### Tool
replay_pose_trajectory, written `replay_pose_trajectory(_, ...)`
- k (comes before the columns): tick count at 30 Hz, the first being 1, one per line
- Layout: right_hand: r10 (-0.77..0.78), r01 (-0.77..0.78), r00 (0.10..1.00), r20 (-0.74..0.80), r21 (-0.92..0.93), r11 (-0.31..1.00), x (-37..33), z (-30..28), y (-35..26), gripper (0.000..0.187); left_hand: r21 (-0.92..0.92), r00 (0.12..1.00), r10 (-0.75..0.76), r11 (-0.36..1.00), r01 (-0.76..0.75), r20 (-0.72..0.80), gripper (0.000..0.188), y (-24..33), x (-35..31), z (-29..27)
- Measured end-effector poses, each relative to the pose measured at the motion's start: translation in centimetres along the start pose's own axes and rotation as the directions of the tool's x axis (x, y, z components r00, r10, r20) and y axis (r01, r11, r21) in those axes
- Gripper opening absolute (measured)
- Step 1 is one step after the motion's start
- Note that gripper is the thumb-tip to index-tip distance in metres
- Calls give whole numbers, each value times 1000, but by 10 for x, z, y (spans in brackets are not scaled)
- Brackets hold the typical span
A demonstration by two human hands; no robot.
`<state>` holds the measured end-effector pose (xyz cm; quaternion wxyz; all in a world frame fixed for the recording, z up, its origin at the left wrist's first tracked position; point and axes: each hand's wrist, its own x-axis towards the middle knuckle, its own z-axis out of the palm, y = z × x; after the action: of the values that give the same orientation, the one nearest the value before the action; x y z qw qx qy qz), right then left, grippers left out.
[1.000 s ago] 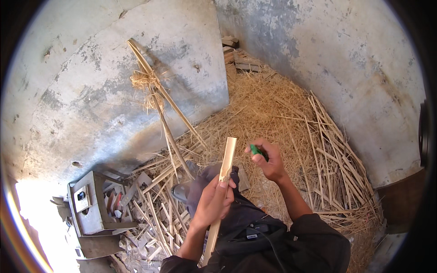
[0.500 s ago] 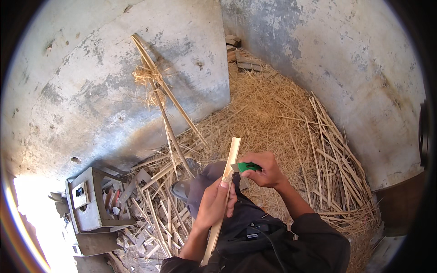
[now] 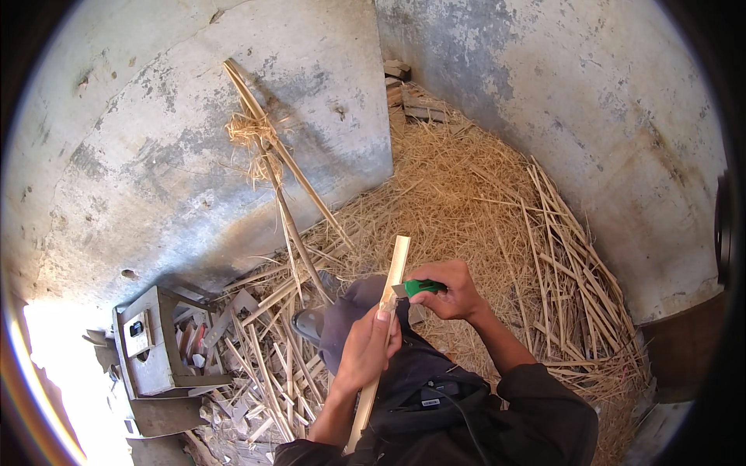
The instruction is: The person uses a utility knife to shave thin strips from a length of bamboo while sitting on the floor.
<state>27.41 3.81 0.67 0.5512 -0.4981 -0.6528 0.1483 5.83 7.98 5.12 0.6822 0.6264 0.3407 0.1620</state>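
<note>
A long pale strip of split bamboo or wood [image 3: 398, 260] slants up across my lap, its far end pointing away from me. My left hand [image 3: 369, 348] is closed around its middle, with the thumb lying along the top. In my right hand [image 3: 451, 291] is a green-handled utility knife [image 3: 420, 288]. Its short blade meets the strip just beyond my left thumb. Some curled or rough fibre shows on the strip at that spot. The lower part of the strip runs beneath my left forearm.
Shavings [image 3: 458, 179] cover the floor ahead. Many thin strips [image 3: 587, 287] are heaped along the right wall, and scraps [image 3: 272, 373] lie at left. Fibre-tied poles [image 3: 272, 163] lean on the left wall. A worn wooden box [image 3: 159, 342] lies near the bright opening.
Almost nothing differs. The knife and my right hand have shifted very slightly left along with the strip; both hands keep their hold.
</note>
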Motion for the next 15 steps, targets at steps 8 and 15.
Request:
replay_pose_trajectory(8, 5, -10, 999, -39, -116, 993, -2, 0, 7, 33, 31, 999, 33, 999, -32, -23, 40, 0, 0, 1)
replay_pose_trajectory(15, -26, 18, 997, -66, -112, 994, -2, -2, 15, 32, 22, 999, 32, 999, -31, -19, 39, 2, 0, 3)
